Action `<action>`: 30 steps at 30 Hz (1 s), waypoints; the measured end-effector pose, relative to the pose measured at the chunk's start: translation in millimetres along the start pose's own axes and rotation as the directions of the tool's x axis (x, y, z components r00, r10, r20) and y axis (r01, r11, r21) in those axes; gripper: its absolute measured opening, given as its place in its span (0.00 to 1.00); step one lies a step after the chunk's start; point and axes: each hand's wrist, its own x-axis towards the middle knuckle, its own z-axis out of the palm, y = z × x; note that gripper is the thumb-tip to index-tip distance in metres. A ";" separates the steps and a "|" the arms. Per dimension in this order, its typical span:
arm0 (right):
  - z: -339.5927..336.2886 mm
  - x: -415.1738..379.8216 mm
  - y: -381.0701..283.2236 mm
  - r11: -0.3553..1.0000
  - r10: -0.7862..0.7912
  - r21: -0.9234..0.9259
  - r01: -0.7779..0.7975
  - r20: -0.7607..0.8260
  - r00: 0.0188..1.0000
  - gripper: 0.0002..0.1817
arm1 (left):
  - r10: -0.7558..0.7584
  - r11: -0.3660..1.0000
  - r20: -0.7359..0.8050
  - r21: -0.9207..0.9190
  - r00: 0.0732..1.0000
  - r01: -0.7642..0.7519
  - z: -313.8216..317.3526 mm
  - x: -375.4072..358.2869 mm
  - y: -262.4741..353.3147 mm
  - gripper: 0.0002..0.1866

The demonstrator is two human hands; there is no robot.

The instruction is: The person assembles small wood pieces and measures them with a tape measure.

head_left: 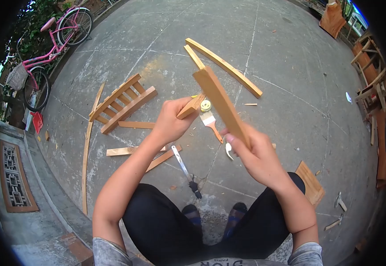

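My right hand (257, 153) grips a flat wooden board (219, 102) by its lower end, holding it tilted up above the concrete ground. My left hand (170, 119) holds a smaller wooden piece (192, 106) pressed against the board's left side. On the ground below the hands lie a paintbrush (210, 124) with a wooden handle, a small round tin (205, 105), and a long metal tool (186, 170) with a black handle.
A slatted wooden frame (122, 104), long curved slats (228, 68) and loose strips (86, 150) lie on the concrete. A pink bicycle (46, 57) stands at the far left. Wooden chairs (370, 75) stand at right. A small board (310, 181) lies by my right knee.
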 end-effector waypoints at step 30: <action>-12.9 -1.0 -2.5 0.951 0.066 0.306 -0.045 -0.059 0.996 0.17 | -0.322 0.904 0.157 -0.243 0.934 0.352 0.6 -0.9 -18.9 0.17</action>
